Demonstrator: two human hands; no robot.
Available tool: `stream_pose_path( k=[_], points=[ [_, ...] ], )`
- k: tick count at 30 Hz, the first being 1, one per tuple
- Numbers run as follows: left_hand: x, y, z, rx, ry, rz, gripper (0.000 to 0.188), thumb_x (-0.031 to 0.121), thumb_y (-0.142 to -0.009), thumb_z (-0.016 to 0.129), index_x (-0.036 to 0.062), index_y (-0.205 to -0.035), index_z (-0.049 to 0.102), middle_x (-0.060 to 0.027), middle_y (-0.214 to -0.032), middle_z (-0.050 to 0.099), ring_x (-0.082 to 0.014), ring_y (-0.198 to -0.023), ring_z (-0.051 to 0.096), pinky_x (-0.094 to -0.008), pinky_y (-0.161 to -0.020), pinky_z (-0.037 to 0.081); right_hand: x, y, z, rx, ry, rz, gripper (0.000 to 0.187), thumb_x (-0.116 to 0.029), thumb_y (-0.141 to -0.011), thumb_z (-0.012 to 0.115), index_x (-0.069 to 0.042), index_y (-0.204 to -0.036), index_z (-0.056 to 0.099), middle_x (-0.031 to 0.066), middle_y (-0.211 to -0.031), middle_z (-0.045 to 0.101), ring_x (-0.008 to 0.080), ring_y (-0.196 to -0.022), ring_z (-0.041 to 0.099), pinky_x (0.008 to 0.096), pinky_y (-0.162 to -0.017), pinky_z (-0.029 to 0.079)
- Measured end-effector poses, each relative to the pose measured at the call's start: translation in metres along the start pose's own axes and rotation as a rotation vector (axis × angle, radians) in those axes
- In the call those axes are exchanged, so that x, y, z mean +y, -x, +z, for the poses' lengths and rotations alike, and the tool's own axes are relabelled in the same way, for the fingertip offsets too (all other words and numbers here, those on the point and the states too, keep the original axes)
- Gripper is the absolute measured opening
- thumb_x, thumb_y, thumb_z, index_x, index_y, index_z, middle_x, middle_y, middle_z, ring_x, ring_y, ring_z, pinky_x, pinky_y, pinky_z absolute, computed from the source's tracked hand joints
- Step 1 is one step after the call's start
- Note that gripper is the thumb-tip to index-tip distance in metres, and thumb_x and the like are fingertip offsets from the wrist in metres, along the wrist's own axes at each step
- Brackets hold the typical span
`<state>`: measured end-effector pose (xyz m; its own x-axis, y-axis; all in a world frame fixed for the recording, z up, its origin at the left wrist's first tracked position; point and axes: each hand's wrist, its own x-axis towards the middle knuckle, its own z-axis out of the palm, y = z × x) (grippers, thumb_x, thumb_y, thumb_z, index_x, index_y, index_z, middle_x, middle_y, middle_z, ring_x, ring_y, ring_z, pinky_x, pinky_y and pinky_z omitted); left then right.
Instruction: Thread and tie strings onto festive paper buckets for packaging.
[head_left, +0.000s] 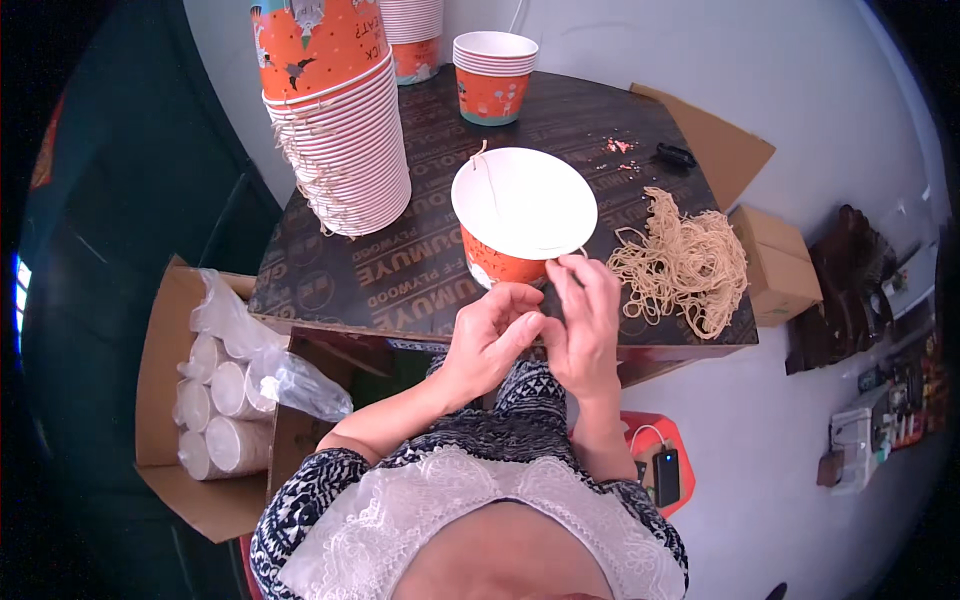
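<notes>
Cup (520, 215), a wide white paper one with an orange wall, is stood near the front edge of the board (420, 270), and a thin tan string is seen hanging over its rim on both sides. Nothing else is seen inside it. The left hand (490, 335) and the right hand (583, 320) are held together just in front of it, fingers pinched narrow on what appears to be the string's end at the rim; the grip itself is too small to be made out surely. The step is judged to be the fixing of a string handle to the cup, and a fine, steady pinch at the rim is judged to be called for next.

A pile of strings (680, 265) is laid at the right edge. A tall stack of cups (335, 130) is leaned at the left edge, and a short stack (493, 75) is set at the back. Beside the left edge, a carton (165, 400) is filled with bagged sleeves of white cups.
</notes>
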<state>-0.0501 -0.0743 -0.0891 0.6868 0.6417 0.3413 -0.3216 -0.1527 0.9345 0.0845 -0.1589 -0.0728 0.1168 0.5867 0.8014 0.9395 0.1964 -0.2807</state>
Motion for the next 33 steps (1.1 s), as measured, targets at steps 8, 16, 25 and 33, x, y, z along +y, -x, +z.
stream_pose_path(
  k=[8,16,25,33],
  points=[
    [0.003,-0.004,-0.01,-0.037,0.199,-0.206,0.016,0.016,-0.099,0.06,0.0,-0.097,0.061,0.0,-0.079,0.064,-0.0023,-0.062,0.056,-0.0174,-0.051,0.044,-0.008,-0.003,0.006,-0.115,0.014,-0.062,0.042,-0.015,-0.079,0.07,0.006,-0.114,0.061,0.0173,-0.122,0.056,0.0385,-0.112,0.052,0.0475,-0.097,0.044],
    [0.009,-0.004,-0.021,-0.029,0.209,-0.217,0.016,0.015,-0.101,0.055,0.0016,-0.093,0.059,-0.0011,-0.077,0.064,-0.0033,-0.059,0.056,-0.0177,-0.051,0.044,-0.002,0.0,-0.001,0.012,-0.172,0.03,0.024,-0.009,-0.074,0.072,0.004,-0.093,0.067,0.0148,-0.102,0.064,0.0353,-0.097,0.058,0.0432,-0.084,0.049],
    [0.029,-0.006,-0.015,-0.17,-0.315,-0.151,0.009,0.007,-0.094,0.06,-0.0011,-0.091,0.065,-0.0085,-0.066,0.063,-0.0133,-0.058,0.062,-0.0295,-0.055,0.05,-0.012,0.015,-0.005,0.109,-0.509,0.286,0.026,0.003,-0.083,0.063,0.005,-0.109,0.061,0.0179,-0.117,0.066,0.0067,-0.055,0.049,0.0216,-0.049,0.04],
    [0.036,-0.008,-0.02,-0.184,-0.376,-0.167,0.007,0.004,-0.091,0.062,-0.0014,-0.092,0.066,-0.0077,-0.068,0.065,-0.012,-0.061,0.064,-0.0279,-0.055,0.05,-0.016,0.021,-0.004,-0.04,-0.447,0.341,0.009,0.004,-0.082,0.069,0.001,-0.09,0.064,0.009,-0.072,0.062,0.0156,-0.055,0.058,0.0273,-0.05,0.042]
  ],
)
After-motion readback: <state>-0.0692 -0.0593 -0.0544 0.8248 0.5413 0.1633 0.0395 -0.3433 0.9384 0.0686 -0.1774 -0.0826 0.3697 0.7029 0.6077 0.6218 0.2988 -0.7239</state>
